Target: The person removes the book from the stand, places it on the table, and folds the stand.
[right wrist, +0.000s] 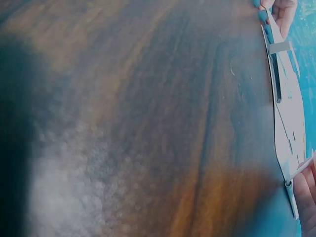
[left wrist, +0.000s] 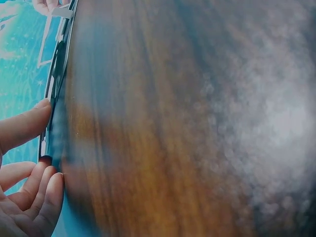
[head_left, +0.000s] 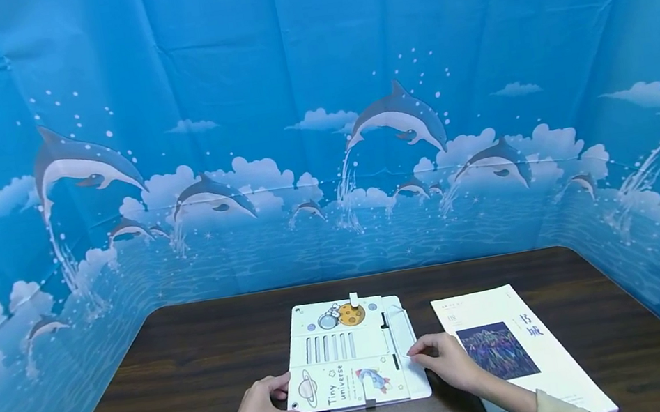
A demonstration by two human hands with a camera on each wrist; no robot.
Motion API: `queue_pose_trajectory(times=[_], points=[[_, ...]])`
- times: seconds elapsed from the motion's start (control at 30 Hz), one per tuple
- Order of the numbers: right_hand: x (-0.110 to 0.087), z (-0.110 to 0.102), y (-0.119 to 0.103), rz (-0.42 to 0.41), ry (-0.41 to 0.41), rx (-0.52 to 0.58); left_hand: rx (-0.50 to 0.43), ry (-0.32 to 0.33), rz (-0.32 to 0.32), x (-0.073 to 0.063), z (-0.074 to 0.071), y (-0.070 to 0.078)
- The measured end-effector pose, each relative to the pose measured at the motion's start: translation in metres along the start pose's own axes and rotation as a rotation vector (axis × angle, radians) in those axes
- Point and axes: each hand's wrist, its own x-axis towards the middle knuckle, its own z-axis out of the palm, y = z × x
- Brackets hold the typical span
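A flat white book stand (head_left: pixel 369 341) with "Tiny universe", a planet, a rocket and an astronaut printed on it lies on the table. It has slots in the middle and small clips at its top and bottom edges. My left hand (head_left: pixel 260 409) grips its lower left corner, thumb along the near edge in the left wrist view, where the stand (left wrist: pixel 59 64) appears edge-on. At the right side, my right hand (head_left: pixel 447 362) pinches the edge of a white side flap (head_left: pixel 399 330). In the right wrist view this flap tilts up slightly from the stand (right wrist: pixel 286 113).
A magazine (head_left: pixel 556 371) with a dark picture on its cover lies on the right, partly under my right forearm. The dark wooden table (head_left: pixel 159 385) ends at a blue dolphin-print curtain (head_left: pixel 311 251) at the back and sides.
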Motion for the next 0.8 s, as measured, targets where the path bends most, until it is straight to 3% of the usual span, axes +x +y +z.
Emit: queue_pose_trajectory(times=[0.43,0.8], points=[[0.005,-0.001,0.001,-0.039,-0.051,-0.017,0.023,0.0,-0.008,0.001,-0.001,0.002],[0.017,-0.006,-0.005,-0.052,-0.194,-0.041,0.035,0.0,-0.01,0.0,-0.001,0.003]])
